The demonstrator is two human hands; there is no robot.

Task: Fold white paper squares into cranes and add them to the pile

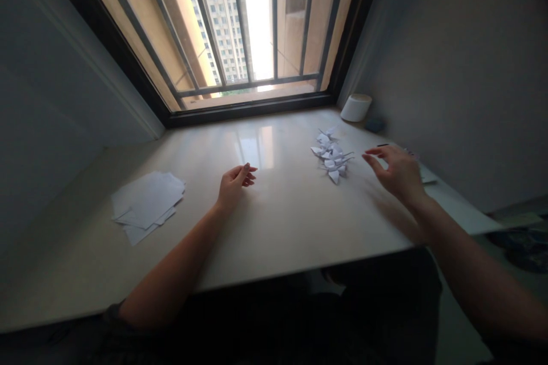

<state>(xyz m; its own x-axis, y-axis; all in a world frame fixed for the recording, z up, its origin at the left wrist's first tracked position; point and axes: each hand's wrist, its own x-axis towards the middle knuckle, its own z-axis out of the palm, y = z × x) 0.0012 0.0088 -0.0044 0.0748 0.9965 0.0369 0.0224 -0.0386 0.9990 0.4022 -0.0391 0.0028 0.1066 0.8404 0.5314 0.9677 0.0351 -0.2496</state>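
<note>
My left hand (235, 182) rests near the middle of the white tabletop (274, 228), its fingers loosely curled and a little apart, with nothing seen in them. To the right, my right hand (398, 171) hovers with thumb and forefinger spread and no object between them. Just left of its fingertips lies a cluster of folded white paper cranes (331, 157), overlapping each other. A loose stack of white paper sheets (148, 199) is spread on the left side, apart from my left hand.
A white cylindrical container (356, 108) stands in the back right corner, with a small dark object (374, 124) beside it. Behind my right hand some flat items (428, 177) are partly hidden. A barred window (252, 28) rises behind the tabletop, and walls flank both sides.
</note>
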